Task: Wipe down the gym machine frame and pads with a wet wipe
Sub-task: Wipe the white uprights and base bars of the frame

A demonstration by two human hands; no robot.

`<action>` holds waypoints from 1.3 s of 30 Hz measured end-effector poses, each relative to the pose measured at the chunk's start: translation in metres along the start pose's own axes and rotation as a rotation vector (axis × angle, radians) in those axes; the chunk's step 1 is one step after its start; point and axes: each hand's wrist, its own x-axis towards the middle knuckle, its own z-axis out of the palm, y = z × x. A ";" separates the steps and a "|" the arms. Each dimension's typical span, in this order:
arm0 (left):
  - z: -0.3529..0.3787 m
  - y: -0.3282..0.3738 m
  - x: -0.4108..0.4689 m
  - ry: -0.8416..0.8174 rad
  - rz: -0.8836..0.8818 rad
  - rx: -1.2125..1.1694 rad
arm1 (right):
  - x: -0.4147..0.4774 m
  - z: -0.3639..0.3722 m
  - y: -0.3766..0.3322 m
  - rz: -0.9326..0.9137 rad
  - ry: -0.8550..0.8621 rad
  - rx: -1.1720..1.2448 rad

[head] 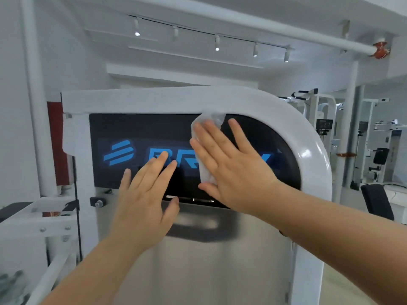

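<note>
The white gym machine frame (pixel 286 113) fills the middle, curving down on the right. Inside it sits a black panel (pixel 123 128) with a blue logo, and below that a grey metal cover (pixel 209 260). My right hand (pixel 233 164) lies flat with straight fingers and presses a white wet wipe (pixel 211 119) against the black panel near its top edge. Most of the wipe is hidden under the palm. My left hand (pixel 145 199) is spread flat, fingers straight, over the panel's lower edge, holding nothing.
White frame bars with bolts (pixel 39 219) stick out at the lower left. A white pipe (pixel 35 95) runs up the left wall. More white gym machines (pixel 374 146) and a black seat pad (pixel 376 203) stand at the right.
</note>
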 end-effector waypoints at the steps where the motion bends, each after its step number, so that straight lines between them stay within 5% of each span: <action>1: -0.001 -0.005 0.002 -0.006 0.009 0.009 | 0.003 -0.002 0.009 0.067 0.018 -0.004; 6: -0.006 -0.037 0.027 0.049 0.018 0.027 | 0.036 -0.017 0.016 0.388 0.001 0.059; 14: -0.010 -0.101 0.045 0.108 0.062 -0.054 | 0.036 0.002 -0.081 0.106 -0.071 0.069; 22: 0.004 -0.143 0.045 0.117 0.181 -0.079 | 0.064 -0.017 -0.049 0.726 -0.095 0.002; 29: 0.008 -0.147 0.043 0.216 0.196 -0.157 | 0.089 -0.006 -0.133 0.251 -0.131 0.045; 31: 0.007 -0.152 0.041 0.188 0.218 -0.148 | 0.073 -0.003 -0.127 0.243 -0.123 0.011; 36: 0.002 -0.156 0.041 0.109 0.229 -0.131 | 0.058 -0.008 -0.081 0.640 -0.165 -0.012; 39: 0.002 -0.152 0.039 0.108 0.217 -0.162 | 0.097 -0.018 -0.077 0.702 -0.138 0.034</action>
